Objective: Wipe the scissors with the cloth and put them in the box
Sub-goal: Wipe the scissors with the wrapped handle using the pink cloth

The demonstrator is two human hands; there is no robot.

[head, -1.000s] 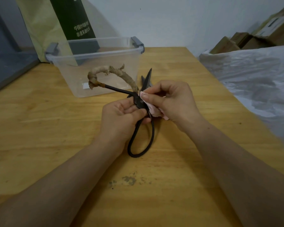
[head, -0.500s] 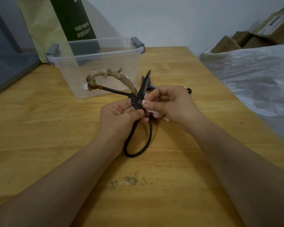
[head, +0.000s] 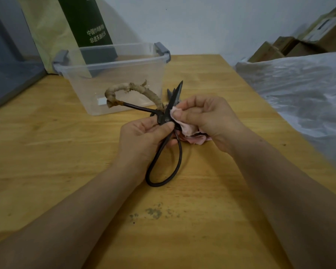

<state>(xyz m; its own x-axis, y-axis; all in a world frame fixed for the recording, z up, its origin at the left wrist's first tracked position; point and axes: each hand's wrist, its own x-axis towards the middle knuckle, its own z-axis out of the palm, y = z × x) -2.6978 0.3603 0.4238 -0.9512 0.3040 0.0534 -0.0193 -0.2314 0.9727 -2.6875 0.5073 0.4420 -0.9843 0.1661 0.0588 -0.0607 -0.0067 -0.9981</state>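
Black iron scissors (head: 163,116), one handle bound in tan wrapping (head: 132,88), the other a bare loop (head: 157,185), held just above a wooden table (head: 47,152). The left hand (head: 142,138) pinches them at the pivot between thumb and fingers. The right hand (head: 208,117), fingers curled, presses a bunched pink cloth (head: 186,129) against the right flank of the blades, just above the pivot.

Compared with a second ago, the cloth has slid off the pivot onto the blade. The bare loop has swung slightly leftward, and the tips lean a little further right.

Reading: wiping is under way, apparently working from joint towards tip, and the upper blade seems not yet reached. A clear plastic box (head: 81,90) with grey latches stands lidless just beyond the tips. The scissors are outside it, so putting away has not begun.
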